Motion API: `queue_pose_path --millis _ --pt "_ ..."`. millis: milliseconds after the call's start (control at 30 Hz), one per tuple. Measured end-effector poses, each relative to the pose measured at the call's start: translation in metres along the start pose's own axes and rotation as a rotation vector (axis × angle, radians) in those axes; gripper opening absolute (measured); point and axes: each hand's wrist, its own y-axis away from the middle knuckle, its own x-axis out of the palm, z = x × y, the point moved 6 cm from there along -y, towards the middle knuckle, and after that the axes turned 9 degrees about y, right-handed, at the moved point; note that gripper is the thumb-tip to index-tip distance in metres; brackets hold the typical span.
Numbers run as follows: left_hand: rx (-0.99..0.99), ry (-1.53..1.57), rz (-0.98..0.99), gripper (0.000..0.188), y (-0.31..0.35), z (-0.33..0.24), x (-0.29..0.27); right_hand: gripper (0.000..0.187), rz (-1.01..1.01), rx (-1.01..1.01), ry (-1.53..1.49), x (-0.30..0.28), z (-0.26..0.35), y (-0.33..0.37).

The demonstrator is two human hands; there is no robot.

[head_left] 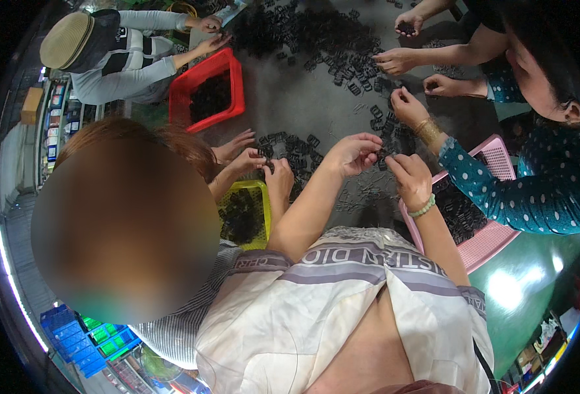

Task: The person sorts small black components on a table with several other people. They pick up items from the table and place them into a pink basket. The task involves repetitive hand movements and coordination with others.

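Observation:
My left hand (355,155) and my right hand (413,178), with a pale green bead bracelet on its wrist, meet above the table. The fingers of both are pinched close together around a small black plastic part (381,157), whose exact shape is too small to make out. Under and beyond my hands, many similar black frame-like parts (355,64) lie loose and in heaps on the grey tabletop (280,92). Thin dark scraps (355,196) are scattered just below my fingers.
A pink basket (497,157) of black parts stands at my right, a yellow basket (267,203) at my left, and a red basket (237,85) farther off. Co-workers' hands (405,108) handle parts on both sides. One person sits close at my left.

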Motion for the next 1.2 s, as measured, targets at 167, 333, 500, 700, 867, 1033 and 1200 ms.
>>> queue_pose_path --millis 167,333,500,700,867,1033,1200 --pt "0.167 0.069 0.074 0.015 -0.005 -0.005 -0.006 0.018 -0.058 0.285 -0.352 0.005 -0.015 0.004" --pt "0.302 -0.455 0.210 0.026 0.001 -0.010 -0.003 0.007 0.010 0.778 -0.885 0.027 -0.035 0.022" --pt "0.386 -0.741 0.355 0.033 -0.003 0.012 0.016 0.012 0.029 0.922 -1.038 0.027 -0.036 0.023" --pt "0.424 -0.778 0.308 0.020 -0.003 0.006 0.016 0.013 0.033 0.961 -0.897 0.024 -0.044 0.026" --pt "0.346 -0.789 0.281 0.020 0.001 -0.006 0.005 0.022 0.308 0.742 -0.235 0.019 -0.062 0.028" --pt "0.370 -0.919 0.278 0.021 0.010 -0.010 0.015 0.025 0.225 0.695 -0.067 0.004 -0.049 0.019" --pt "0.556 -1.311 0.163 0.023 0.022 -0.007 0.037 0.023 0.250 0.892 -0.600 0.030 -0.045 0.025"
